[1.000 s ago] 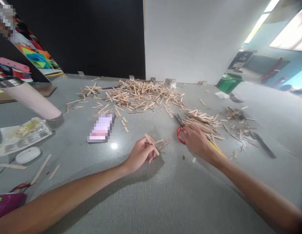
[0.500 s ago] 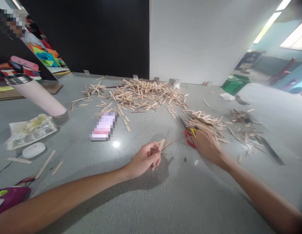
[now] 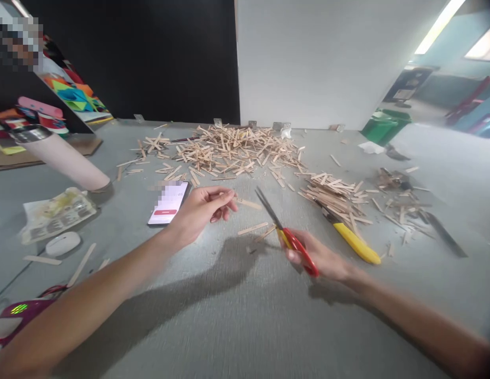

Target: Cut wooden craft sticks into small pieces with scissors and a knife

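Scissors now up in right hand

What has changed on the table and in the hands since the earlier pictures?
The right hand has lifted the scissors and brought them left. The left hand, holding a stick, has moved forward and left, toward the phone. The phone and stick pile stayed in place.

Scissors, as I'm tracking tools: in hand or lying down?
In hand: the right hand holds the scissors by the handles, above the table.
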`<control>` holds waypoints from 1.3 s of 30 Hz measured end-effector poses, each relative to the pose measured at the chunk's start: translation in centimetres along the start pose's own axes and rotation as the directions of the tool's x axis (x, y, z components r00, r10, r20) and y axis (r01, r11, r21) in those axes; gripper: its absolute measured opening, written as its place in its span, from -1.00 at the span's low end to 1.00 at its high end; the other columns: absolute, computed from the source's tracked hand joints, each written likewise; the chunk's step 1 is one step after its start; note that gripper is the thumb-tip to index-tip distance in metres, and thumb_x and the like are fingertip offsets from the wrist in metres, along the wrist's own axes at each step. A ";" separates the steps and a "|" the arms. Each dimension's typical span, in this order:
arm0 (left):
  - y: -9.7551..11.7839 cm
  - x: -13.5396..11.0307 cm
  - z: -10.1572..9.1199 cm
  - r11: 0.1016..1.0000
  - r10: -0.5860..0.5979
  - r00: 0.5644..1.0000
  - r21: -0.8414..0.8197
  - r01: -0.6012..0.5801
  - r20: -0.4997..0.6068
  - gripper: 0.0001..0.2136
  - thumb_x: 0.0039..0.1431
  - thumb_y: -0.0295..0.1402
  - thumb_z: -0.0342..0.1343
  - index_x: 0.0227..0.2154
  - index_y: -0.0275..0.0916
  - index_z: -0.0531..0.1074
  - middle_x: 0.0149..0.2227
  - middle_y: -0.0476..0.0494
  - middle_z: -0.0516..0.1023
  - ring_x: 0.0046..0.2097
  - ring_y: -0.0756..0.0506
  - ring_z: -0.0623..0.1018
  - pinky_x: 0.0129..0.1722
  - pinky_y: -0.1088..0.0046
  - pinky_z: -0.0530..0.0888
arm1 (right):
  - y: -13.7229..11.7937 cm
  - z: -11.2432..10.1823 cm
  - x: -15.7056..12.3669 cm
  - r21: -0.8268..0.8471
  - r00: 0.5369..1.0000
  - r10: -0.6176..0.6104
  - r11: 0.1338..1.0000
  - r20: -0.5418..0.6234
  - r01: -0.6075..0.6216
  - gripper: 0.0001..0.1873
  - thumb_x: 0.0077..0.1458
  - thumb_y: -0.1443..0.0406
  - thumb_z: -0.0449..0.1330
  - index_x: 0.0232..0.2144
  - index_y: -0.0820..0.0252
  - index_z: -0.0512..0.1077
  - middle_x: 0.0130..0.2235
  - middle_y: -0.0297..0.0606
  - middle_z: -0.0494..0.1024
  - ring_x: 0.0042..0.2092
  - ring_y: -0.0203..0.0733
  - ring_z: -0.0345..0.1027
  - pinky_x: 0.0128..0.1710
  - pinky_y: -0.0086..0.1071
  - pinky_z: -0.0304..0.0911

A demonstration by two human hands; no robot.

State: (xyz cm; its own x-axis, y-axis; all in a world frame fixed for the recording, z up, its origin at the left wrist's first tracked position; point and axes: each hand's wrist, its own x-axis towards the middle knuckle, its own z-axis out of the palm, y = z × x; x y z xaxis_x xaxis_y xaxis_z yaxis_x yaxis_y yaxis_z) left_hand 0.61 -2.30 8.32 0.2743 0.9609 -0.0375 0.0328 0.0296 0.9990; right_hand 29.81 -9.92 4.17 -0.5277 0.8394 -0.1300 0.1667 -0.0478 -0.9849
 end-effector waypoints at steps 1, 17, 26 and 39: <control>0.1 0.0 0.0 1.000 -0.007 1.000 0.000 0.007 0.000 -0.71 0.25 -0.12 0.38 -0.27 -0.28 0.63 -0.38 -0.11 0.61 -0.49 0.06 0.43 -0.58 0.55 0.20 | 0.3 0.5 -0.2 -0.014 0.999 -0.017 1.000 -0.033 0.017 -0.36 0.18 -0.30 0.27 -0.39 0.13 0.32 -0.44 -0.38 0.32 -0.42 -0.29 0.16 -0.44 -0.39 0.14; -0.3 -0.3 0.7 0.940 -0.033 0.985 0.340 -0.027 0.170 -0.59 0.36 0.02 0.24 -0.22 -0.30 0.59 -0.35 -0.24 0.69 -0.40 -0.08 0.57 -0.53 0.52 0.37 | 3.4 2.5 -0.7 0.192 0.989 -0.136 0.970 -0.066 0.146 -0.27 0.19 -0.37 0.19 -0.32 0.19 0.42 -0.47 -0.37 0.40 -0.46 -0.30 0.28 -0.48 -0.43 0.19; 2.8 0.0 1.6 0.865 0.020 0.953 0.473 -0.169 0.304 -0.66 0.43 -0.06 0.15 -0.29 -0.23 0.62 -0.29 -0.15 0.67 -0.40 -0.06 0.57 -0.37 0.46 0.51 | 5.1 5.0 -1.8 0.253 0.995 -0.095 0.963 0.001 0.092 -0.25 0.17 -0.37 0.21 -0.42 0.22 0.46 -0.58 -0.35 0.43 -0.57 -0.25 0.41 -0.59 -0.45 0.28; 1.3 -0.4 2.7 0.976 0.015 0.957 0.203 -0.077 0.291 -0.89 0.52 -0.25 0.04 -0.09 -0.15 0.36 -0.41 0.05 0.50 -0.52 -0.04 0.63 -0.51 0.47 0.58 | 4.3 3.6 -2.2 0.256 0.995 -0.035 0.967 0.096 0.010 -0.19 0.27 -0.37 0.07 -0.49 0.24 0.49 -0.64 -0.32 0.42 -0.67 -0.28 0.31 -0.67 -0.46 0.22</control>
State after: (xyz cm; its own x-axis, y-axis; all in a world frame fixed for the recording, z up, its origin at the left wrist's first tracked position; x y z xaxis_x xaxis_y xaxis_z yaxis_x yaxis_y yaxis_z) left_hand 3.09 -3.40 9.61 0.5426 0.8395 -0.0281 0.2062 -0.1006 0.9733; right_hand 28.66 -13.94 -0.16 -0.6105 0.7850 -0.1054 -0.0572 -0.1765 -0.9826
